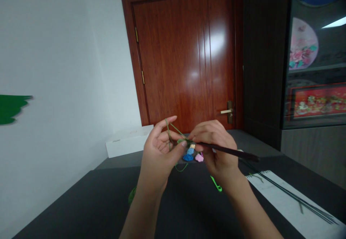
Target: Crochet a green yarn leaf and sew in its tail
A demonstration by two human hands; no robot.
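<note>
My left hand (159, 149) is raised over the dark table, with green yarn (174, 128) looped around its fingers and pinched against a small green crocheted piece (181, 141). My right hand (213, 149) is shut around a dark crochet hook (234, 151), whose tip is hidden by my fingers near the left hand. Just below my hands lie a blue crocheted flower (188, 156) and a pink one (199, 157). A pale yellow crocheted bit (192, 146) touches the blue one. Yarn slack hangs below my left hand.
A bright green stitch marker (216, 184) lies under my right wrist. Green yarn (132, 195) shows beside my left forearm. At right, a white spiral pad (286, 199) holds thin dark rods. A white box (125, 141) stands by the wall, before a wooden door (183, 58).
</note>
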